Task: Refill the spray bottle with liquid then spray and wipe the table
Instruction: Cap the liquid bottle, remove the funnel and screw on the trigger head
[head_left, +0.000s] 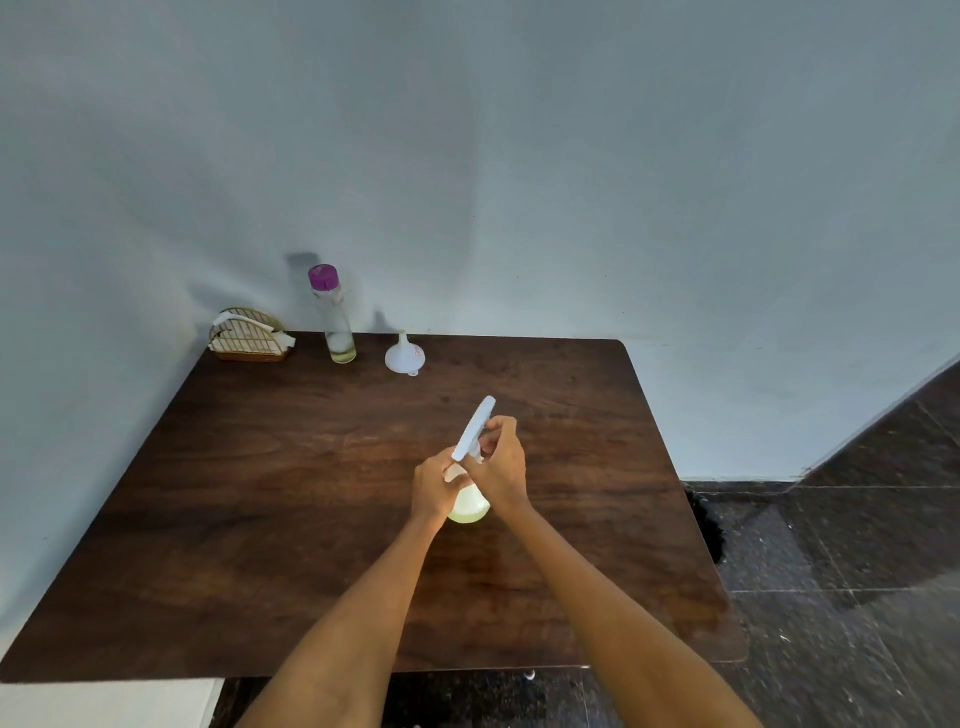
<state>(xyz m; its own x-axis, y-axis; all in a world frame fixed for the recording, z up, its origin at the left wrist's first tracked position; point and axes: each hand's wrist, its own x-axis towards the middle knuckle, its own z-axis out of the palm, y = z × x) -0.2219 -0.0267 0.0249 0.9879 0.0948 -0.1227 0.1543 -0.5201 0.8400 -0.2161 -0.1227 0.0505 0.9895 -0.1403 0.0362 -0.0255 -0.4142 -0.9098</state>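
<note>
My two forearms reach in from the near edge of the dark wooden tabletop (218, 545) and meet around the spray bottle (469, 503), which stands upright about mid-tabletop, a little toward the right edge. My left hand (435, 484) has its fingers curled shut around the bottle's upper body, just under the neck. My right hand (500, 464) is closed on the white spray head (475, 428), fingers wrapped round its stem and trigger; the head tilts up and away from me. A low band of pale yellow-green liquid shows in the bottle's base below my hands.

Further off, near the far edge, a white funnel (404, 356) sits mouth-down with its spout up. Just left of it stands a tall clear bottle (335, 317) with a purple cap (323, 276) and a little liquid at the bottom. In the far left corner is a gold wire holder (248, 336) with white napkins (231, 318).
</note>
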